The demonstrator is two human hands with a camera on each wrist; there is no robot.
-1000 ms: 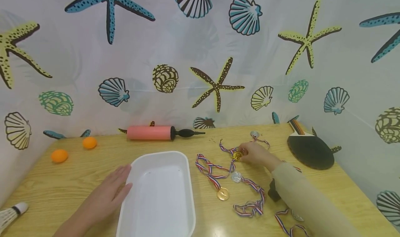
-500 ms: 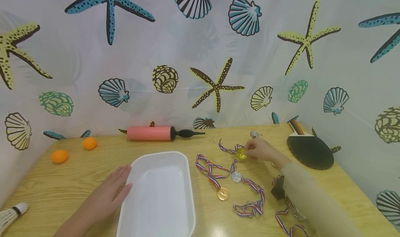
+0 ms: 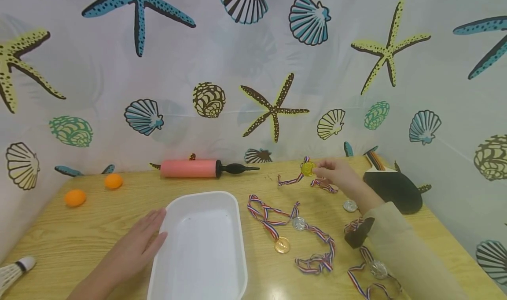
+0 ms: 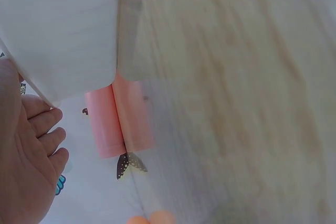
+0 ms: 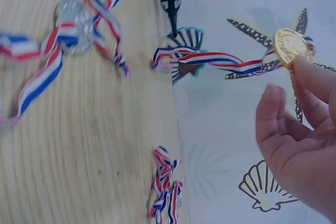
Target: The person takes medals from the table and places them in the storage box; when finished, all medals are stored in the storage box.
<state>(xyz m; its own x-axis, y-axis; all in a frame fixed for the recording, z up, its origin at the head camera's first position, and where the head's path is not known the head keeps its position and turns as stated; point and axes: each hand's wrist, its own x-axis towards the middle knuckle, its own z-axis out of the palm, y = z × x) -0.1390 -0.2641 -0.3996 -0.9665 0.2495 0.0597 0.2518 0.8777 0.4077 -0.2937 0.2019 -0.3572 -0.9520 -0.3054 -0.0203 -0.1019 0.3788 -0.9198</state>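
Note:
My right hand pinches a gold medal between thumb and fingers, raised above the back of the table. In the right wrist view its red, white and blue ribbon trails from the medal. My left hand rests with extended fingers against the left rim of a white tray. Its fingertips touch the tray edge in the left wrist view. On the table lie another gold medal and a silver medal, both with ribbons. More silver medals lie near my right forearm.
A pink hand pump with a black nozzle lies at the back. Two orange balls sit at the back left, a shuttlecock at the left front. A black table tennis paddle lies far right, before the patterned curtain.
My right hand has lifted the gold medal from the table, upward and slightly right. The silver medal at the back is now hidden behind that hand. My left hand has not moved.

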